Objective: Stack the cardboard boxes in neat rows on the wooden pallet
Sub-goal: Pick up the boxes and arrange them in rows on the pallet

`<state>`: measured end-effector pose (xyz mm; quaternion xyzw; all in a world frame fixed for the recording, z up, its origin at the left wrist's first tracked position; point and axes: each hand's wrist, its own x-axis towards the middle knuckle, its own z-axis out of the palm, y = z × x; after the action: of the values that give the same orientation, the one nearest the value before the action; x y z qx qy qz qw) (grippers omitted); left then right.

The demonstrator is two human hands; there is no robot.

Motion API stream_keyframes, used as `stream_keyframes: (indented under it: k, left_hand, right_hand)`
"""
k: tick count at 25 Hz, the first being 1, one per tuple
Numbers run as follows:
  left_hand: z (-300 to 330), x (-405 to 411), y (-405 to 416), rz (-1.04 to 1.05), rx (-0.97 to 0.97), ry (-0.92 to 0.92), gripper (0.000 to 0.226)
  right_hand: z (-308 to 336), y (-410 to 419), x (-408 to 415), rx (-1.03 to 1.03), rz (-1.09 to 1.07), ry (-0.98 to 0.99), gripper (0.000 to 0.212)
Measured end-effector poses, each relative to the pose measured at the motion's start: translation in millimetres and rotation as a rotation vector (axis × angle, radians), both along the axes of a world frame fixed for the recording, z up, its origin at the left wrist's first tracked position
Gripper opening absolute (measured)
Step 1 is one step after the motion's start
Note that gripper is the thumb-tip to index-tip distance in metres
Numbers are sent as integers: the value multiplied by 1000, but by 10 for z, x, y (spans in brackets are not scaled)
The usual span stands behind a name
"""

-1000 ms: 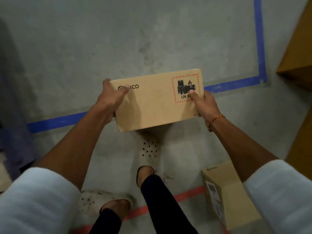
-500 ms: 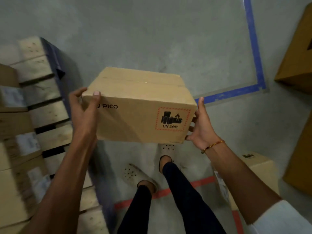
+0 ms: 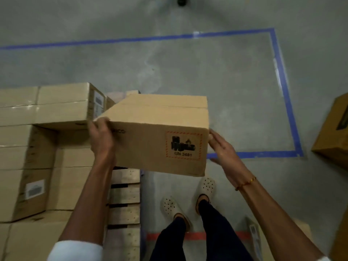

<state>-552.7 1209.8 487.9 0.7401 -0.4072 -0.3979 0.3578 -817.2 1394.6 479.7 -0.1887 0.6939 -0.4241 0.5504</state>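
holding a cardboard box [image 3: 158, 136] up in the air between both hands, the person stands beside the wooden pallet [image 3: 125, 196]. the left hand [image 3: 100, 137] grips the box's near left corner, fingers curled over the top edge; the right hand [image 3: 222, 147] lies flat against the right end with straight fingers. the box hangs above the pallet's right edge, its hazard label marked un 3481 [image 3: 183, 146] facing the camera, and does not touch the stacked boxes [image 3: 47, 147], which fill the pallet's left part in tiers.

half a second ago the pallet showed only at the far left with blurred boxes on it; now it sits under the left arm and the stack reaches almost to the middle of the view. the box is now level with the stack's upper tier. the blue tape outline [image 3: 288, 110] on the concrete floor [image 3: 188, 72] now shows as a near-complete rectangle, and both shoes [image 3: 188, 198] stand just right of the pallet.
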Motion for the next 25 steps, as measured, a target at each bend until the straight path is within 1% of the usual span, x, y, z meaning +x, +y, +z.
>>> stream_keyframes:
  k: [1, 3, 5, 6, 7, 8, 10, 11, 12, 14, 15, 16, 18, 19, 20, 22, 25]
  left_hand:
    - [57, 243, -7, 65, 10, 35, 51]
    - [46, 700, -2, 181, 71, 167, 53]
    - [64, 990, 162, 245, 123, 274, 44]
    - [104, 1054, 289, 268, 144, 301, 39]
    - [193, 1071, 432, 303, 137, 342, 36]
    - [224, 1103, 555, 331, 135, 384, 34]
    - [254, 1208, 724, 367, 150, 463, 35]
    - [270, 1268, 774, 372, 163, 483, 37]
    - [260, 1338, 805, 367, 177, 496, 39]
    - [256, 1469, 858, 346, 191, 509, 44]
    - [236, 1564, 890, 337, 204, 509, 47]
    - [234, 1637, 909, 336, 206, 515, 50]
    - [169, 1798, 935, 350, 224, 533, 54]
    - [106, 1878, 945, 354, 233, 549, 57]
    - [54, 1959, 964, 374, 247, 565, 59]
    - [-107, 2108, 983, 411, 268, 583, 61]
    - [150, 2062, 1049, 449, 308, 605, 51]
  right_hand:
    - [189, -21, 83, -117, 50, 131, 40]
    - [528, -103, 245, -349, 146, 356, 36]
    - [827, -240, 412, -479, 231, 516, 37]
    - [953, -326, 485, -505, 270, 586, 43]
    - [1063, -416, 548, -503, 307, 656, 56]
    - [1182, -505, 616, -476, 358, 716, 76]
    - [1338, -660, 757, -376, 493, 761, 117]
    - [1409, -725, 841, -351, 547, 765, 128]
    - [1458, -789, 920, -340, 582, 771, 133]
    - [1567, -902, 1070, -316, 615, 776, 131]
    - [1629, -939, 1141, -294, 608, 744, 125]
    - [1684, -967, 1191, -278, 586, 686, 114]
    - [1756, -1011, 1258, -251, 569, 558, 83]
    - [1783, -1022, 1296, -241, 592, 546, 71]
    - [1795, -1036, 1347, -244, 619, 564, 64]
    - [1765, -1064, 1444, -243, 654, 595, 60]
    - [1719, -1142, 1576, -243, 653, 588, 63]
